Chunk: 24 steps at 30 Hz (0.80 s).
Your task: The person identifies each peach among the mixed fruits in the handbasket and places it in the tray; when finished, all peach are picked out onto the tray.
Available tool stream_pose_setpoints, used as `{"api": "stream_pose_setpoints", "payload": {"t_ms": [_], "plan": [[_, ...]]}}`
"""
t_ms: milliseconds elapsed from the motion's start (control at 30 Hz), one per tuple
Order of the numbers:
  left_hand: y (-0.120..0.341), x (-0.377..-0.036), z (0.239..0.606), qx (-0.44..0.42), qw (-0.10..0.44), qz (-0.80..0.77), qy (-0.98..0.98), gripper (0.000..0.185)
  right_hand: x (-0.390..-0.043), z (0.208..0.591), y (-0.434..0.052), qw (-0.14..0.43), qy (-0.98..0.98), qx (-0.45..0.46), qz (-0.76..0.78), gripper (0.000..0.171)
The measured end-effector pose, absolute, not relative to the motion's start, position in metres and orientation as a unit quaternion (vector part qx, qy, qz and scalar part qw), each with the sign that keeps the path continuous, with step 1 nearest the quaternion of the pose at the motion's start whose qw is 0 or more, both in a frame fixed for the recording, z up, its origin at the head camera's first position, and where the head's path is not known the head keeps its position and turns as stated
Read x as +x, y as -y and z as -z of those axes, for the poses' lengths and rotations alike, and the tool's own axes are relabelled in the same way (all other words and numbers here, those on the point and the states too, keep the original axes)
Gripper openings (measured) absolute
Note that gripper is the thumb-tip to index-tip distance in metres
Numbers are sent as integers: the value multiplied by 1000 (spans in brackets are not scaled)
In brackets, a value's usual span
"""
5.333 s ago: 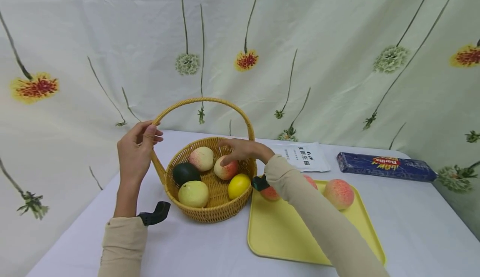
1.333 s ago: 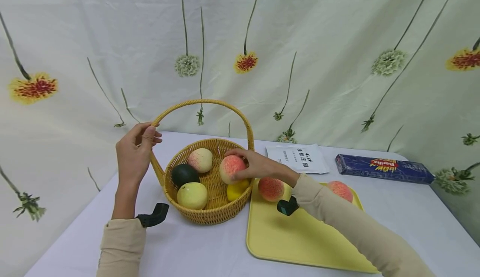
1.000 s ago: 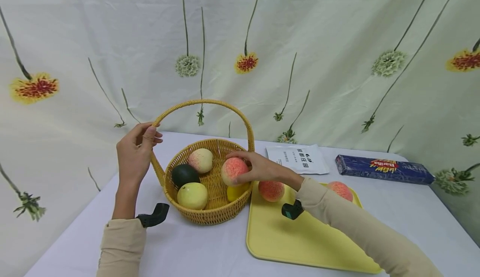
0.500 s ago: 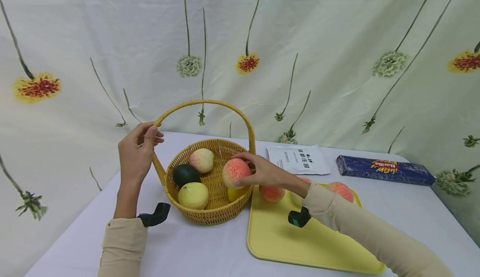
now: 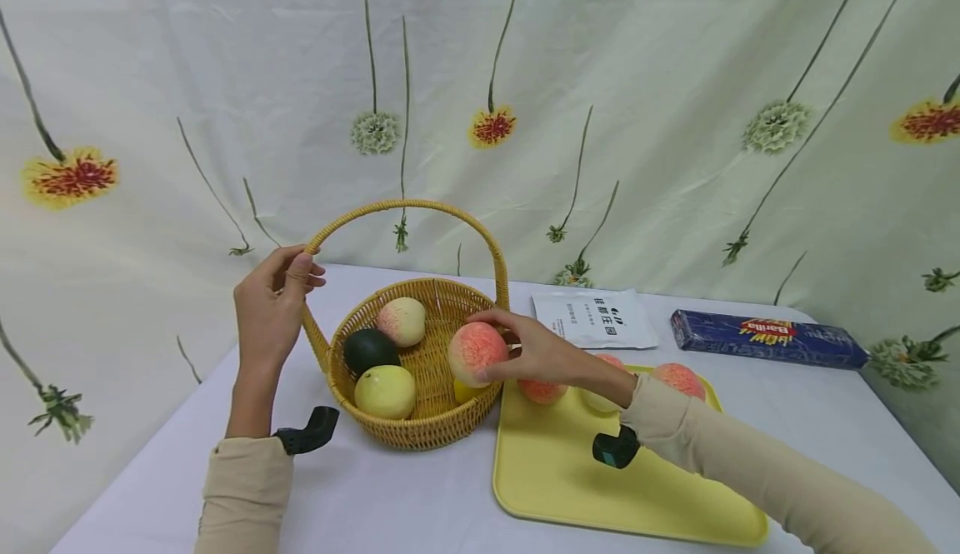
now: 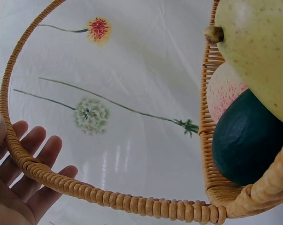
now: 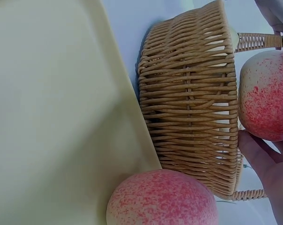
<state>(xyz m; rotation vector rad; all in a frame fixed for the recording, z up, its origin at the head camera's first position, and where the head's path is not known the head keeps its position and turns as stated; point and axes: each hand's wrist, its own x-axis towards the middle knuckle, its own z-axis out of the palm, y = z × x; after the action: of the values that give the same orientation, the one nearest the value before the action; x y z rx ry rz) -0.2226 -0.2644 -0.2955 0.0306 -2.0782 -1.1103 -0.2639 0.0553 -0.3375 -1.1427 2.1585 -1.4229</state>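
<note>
A woven basket [image 5: 420,429] with a tall hoop handle [image 5: 408,202] stands on the table. My left hand [image 5: 298,266] pinches the handle's left side between thumb and fingers; in the left wrist view the handle [image 6: 85,193] crosses my fingers [image 6: 35,164]. My right hand [image 5: 517,352] grips a pink speckled peach [image 5: 477,351] over the basket's right rim, also seen in the right wrist view as the peach [image 7: 265,93] above the basket wall [image 7: 193,103]. In the basket lie a pale peach [image 5: 402,321], a dark green fruit [image 5: 367,350], a yellow-green fruit [image 5: 386,391] and a lemon [image 5: 463,391].
A yellow tray [image 5: 585,479] sits right of the basket, with two peaches [image 5: 542,390] [image 5: 678,377] at its far end. Behind it lie a white packet [image 5: 596,318] and a blue pasta box [image 5: 765,336]. A flowered cloth hangs close behind the table.
My right hand lifted the peach from the basket floor and has carried it right, to the basket's right rim. The left hand has stayed on the handle.
</note>
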Motion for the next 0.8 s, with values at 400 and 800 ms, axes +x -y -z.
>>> {"api": "stream_pose_setpoints", "payload": {"t_ms": [400, 800], "plan": [[263, -222, 296, 16, 379, 430, 819, 37, -250, 339, -77, 173, -742, -391, 516, 62], [263, -221, 295, 19, 378, 431, 819, 35, -234, 346, -94, 191, -722, -383, 544, 65]]}}
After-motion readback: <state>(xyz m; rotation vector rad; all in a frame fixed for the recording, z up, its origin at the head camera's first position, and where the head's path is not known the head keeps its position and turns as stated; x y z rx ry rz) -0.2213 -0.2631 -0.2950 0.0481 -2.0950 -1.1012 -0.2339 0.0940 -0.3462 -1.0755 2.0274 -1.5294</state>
